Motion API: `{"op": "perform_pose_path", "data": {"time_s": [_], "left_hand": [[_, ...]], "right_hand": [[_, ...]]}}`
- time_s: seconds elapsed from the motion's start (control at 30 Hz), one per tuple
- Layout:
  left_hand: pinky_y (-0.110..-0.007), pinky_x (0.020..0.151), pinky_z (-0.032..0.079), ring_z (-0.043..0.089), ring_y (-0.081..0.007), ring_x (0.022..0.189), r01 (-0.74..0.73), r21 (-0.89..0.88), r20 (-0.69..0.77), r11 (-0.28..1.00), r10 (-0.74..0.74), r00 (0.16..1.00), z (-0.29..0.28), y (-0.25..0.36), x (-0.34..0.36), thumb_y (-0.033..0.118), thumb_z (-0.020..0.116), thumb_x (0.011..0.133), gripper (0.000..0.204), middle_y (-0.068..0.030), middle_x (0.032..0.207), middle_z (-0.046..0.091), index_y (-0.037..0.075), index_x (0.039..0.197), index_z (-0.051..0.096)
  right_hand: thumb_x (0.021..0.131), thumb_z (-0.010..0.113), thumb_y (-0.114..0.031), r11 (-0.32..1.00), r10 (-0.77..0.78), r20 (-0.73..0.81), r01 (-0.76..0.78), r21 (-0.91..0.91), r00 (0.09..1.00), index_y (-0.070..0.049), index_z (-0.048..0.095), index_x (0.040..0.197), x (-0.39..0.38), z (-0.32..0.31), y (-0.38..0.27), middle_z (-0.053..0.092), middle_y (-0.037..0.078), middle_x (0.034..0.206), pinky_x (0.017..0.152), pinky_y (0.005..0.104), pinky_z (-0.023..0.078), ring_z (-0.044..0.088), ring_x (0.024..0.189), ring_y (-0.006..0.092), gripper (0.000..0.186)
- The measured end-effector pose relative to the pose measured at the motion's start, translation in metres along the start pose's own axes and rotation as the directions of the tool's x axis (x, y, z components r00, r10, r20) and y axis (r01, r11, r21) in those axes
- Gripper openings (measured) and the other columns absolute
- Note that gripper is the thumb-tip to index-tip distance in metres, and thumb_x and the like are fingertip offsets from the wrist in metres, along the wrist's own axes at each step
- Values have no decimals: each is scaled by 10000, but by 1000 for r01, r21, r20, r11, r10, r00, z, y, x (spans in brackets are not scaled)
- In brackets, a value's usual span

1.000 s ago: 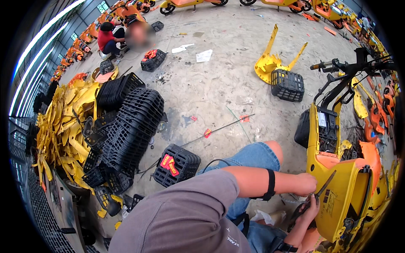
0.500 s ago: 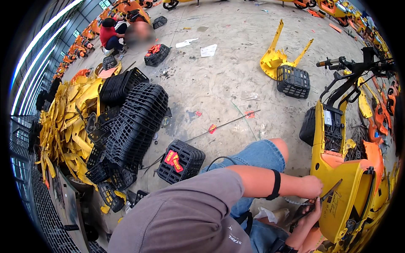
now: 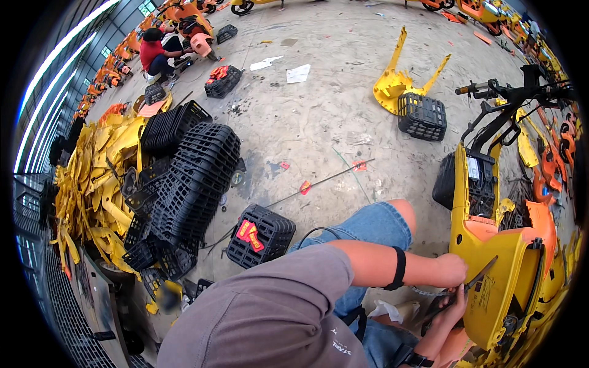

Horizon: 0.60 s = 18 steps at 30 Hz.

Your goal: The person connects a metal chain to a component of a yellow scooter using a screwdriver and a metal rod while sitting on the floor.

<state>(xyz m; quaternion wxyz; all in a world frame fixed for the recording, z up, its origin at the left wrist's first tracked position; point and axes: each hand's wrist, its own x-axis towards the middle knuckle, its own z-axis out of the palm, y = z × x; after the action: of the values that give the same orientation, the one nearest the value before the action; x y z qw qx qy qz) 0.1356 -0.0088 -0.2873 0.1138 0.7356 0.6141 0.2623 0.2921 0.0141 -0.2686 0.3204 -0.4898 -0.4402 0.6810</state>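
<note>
At the lower right, my left hand (image 3: 452,270) is curled into a fist beside the yellow scooter body panel (image 3: 497,300). What is inside its fingers is hidden. Just below it, my right hand (image 3: 452,308) has its fingers closed near the base of a dark pointed blade (image 3: 482,273). The blade slants up and to the right across the panel's face; its handle is mostly covered, so the tool's exact kind is unclear. A twisted pale cord (image 3: 424,292) runs beside my left wrist. The panel belongs to a partly stripped scooter with black handlebars (image 3: 531,92).
Nearby stands a black crate (image 3: 279,228) with red packets on top. Stacked black crates (image 3: 197,178) and a pile of yellow panels (image 3: 98,190) lie left. Farther off are a yellow part (image 3: 388,92), another crate (image 3: 422,116) and a crouching person in red (image 3: 151,55).
The whole view has shifted slightly. My hands stay close together by the yellow panel, with the blade in nearly the same place. The far person has leaned slightly.
</note>
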Motion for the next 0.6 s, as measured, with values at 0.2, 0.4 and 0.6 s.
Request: {"op": "perform_pose_path", "data": {"time_s": [0.2,0.4,0.6], "left_hand": [[-435,686,577,711,-330,813,-4,-28,10,1000,5,1000,-3,0,-3,184,642,788,183,-144,877,705,33,846,728],[-437,681,576,721,-322,786,27,-36,88,999,-24,996,-7,2,-3,209,668,776,176,-126,848,723,61,843,735],[-437,679,571,718,-323,772,20,-86,89,996,-12,996,-15,3,-7,235,679,774,179,-125,838,725,83,845,740]], "right_hand": [[998,589,-201,1000,17,-2,-17,8,1000,-62,558,1050,0,0,0,555,8,786,385,216,323,445,488,73,152],[995,583,-172,1000,14,2,-14,7,1000,-57,565,1071,-2,0,0,562,15,786,381,221,331,447,473,80,139],[996,579,-160,1000,2,4,-2,-1,1000,-46,565,1116,-1,-2,1,565,20,785,383,223,335,450,472,82,167]]}}
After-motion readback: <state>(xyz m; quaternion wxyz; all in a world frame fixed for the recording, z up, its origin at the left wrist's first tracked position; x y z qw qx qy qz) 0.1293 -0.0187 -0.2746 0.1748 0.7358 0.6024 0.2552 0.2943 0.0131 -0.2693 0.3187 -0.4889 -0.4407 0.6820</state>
